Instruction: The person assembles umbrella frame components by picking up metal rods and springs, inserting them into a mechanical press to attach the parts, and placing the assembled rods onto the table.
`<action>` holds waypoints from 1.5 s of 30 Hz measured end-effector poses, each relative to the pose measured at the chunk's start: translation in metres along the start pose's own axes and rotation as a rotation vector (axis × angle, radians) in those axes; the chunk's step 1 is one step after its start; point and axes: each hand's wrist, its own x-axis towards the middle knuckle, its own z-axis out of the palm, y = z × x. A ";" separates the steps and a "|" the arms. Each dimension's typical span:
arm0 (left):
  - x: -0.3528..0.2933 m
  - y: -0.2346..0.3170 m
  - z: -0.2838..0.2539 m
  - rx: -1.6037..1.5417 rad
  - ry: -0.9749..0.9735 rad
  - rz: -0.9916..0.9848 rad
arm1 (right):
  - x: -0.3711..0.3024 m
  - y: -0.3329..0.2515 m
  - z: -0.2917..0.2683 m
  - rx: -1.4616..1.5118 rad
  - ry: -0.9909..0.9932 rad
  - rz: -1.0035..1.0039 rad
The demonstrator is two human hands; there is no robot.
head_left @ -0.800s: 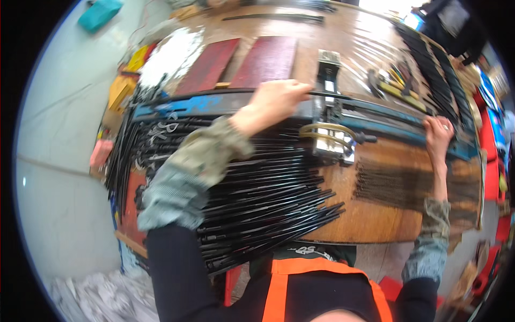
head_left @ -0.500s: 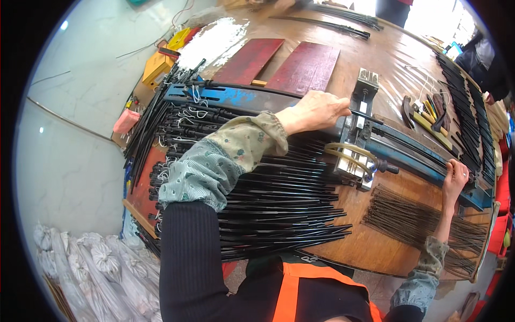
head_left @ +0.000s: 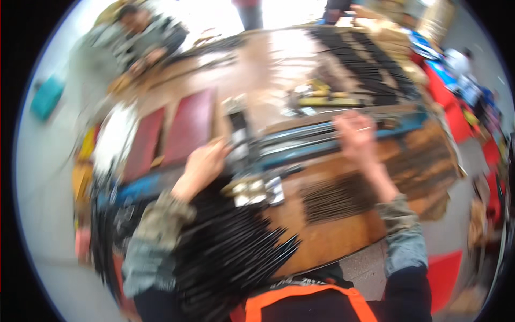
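Note:
My left hand is closed beside the metal clamp block on the blue rail; what its fingers hold, if anything, is hidden. My right hand is over the blue rail, along which dark rods run. Its fingers look bent but are smeared by motion, and I cannot tell whether they hold anything. Many thin black rods lie fanned out below my left forearm. A bundle of thin brown springs or coiled wires rests on the wooden table near my right forearm.
Two dark red boards lie beyond the rail, left of the clamp block. Hand tools lie past the rail, near rows of black rods. Another person is at the table's far left. The wooden table has a curved near edge.
The view has swung right and blurred. My right hand has moved inward along the rail from its right end. My left hand has drawn back slightly and stays by the clamp block.

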 end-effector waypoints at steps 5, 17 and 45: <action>-0.001 0.017 0.004 0.054 -0.023 -0.044 | -0.031 -0.060 -0.011 0.051 0.007 -0.069; 0.008 0.015 0.001 0.083 0.032 -0.056 | -0.017 -0.096 0.030 0.669 -0.222 0.141; -0.145 0.005 -0.032 0.107 -0.045 -0.028 | -0.084 -0.094 0.000 0.334 -0.513 0.082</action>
